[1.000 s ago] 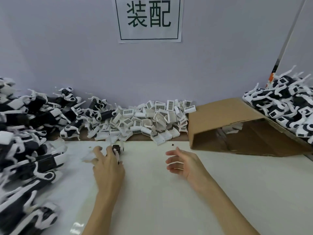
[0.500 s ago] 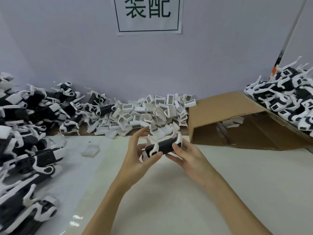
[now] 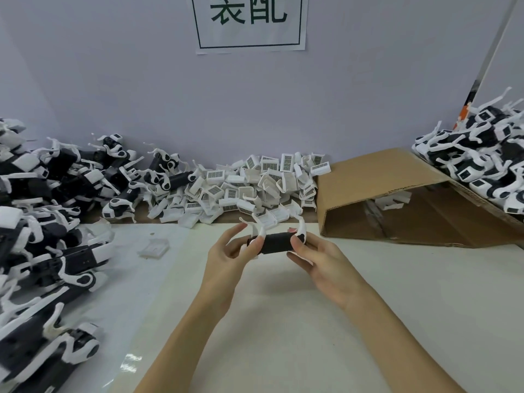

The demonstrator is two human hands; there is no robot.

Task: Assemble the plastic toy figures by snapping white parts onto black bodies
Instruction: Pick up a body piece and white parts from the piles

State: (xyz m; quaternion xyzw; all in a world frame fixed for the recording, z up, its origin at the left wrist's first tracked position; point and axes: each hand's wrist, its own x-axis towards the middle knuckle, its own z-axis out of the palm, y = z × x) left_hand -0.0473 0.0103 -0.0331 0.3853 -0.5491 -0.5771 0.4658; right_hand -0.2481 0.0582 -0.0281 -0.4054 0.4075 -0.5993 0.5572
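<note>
You've got the black body (image 3: pixel 276 243) pinched at both ends now, left hand (image 3: pixel 226 255) and right hand (image 3: pixel 320 258), held up off the table (image 3: pixel 397 307); a second ago your left was flat on the table and your right held nothing. White legs (image 3: pixel 301 226) stick up just above your fingertips; the white parts pile (image 3: pixel 249 188) sits right behind the grip.

A tipped cardboard box (image 3: pixel 377 177) lies below a wall sign (image 3: pixel 249 22).

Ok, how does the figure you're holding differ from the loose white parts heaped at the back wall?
The held figure has a black body with curved white legs; the heaped white parts are all-white clips, many showing a dark gridded patch. The figure is gripped off the table by the left hand and right hand; the parts lie loose.
</note>
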